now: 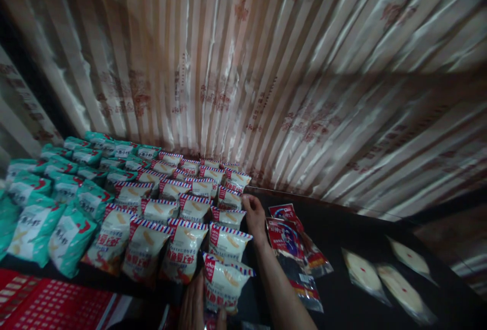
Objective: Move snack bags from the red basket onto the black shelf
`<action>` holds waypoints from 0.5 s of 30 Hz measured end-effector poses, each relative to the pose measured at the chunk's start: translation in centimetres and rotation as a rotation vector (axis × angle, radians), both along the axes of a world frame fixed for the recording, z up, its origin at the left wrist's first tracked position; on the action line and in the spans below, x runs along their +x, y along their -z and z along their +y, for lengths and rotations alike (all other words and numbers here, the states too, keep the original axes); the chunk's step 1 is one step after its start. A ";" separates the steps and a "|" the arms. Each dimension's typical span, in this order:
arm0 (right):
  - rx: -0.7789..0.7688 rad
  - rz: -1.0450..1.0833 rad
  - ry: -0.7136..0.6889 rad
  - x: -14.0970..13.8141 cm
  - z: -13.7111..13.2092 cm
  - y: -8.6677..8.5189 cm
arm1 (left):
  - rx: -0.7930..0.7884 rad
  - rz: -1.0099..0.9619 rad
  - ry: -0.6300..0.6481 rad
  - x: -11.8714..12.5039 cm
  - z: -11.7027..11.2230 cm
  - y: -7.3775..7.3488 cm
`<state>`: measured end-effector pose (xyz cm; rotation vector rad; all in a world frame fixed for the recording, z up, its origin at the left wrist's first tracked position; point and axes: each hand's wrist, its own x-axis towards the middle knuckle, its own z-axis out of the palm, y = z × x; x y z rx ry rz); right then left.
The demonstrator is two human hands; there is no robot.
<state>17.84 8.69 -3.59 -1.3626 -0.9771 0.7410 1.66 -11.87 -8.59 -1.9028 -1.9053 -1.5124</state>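
Observation:
My right hand (254,215) reaches forward over a dark shelf (342,239), fingers curled against the right edge of a row of white snack bags with red and blue striped tops (228,217). My left hand (195,305) at the bottom edge holds the nearest of these white bags (222,283) from below. Several rows of the same bags (178,203) run back toward the striped curtain. What the right fingers grip is not clear.
Teal snack bags (57,208) fill the shelf's left side. Red and clear packets (291,241) lie right of my forearm, and clear packs of round flat cakes (384,279) lie further right. A red crate (49,304) sits below left. A striped satin curtain (266,66) hangs behind.

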 end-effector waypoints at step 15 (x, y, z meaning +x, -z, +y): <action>0.208 0.049 0.041 -1.3 1.5 -0.8 | 0.049 0.034 -0.019 0.3 0.3 0.7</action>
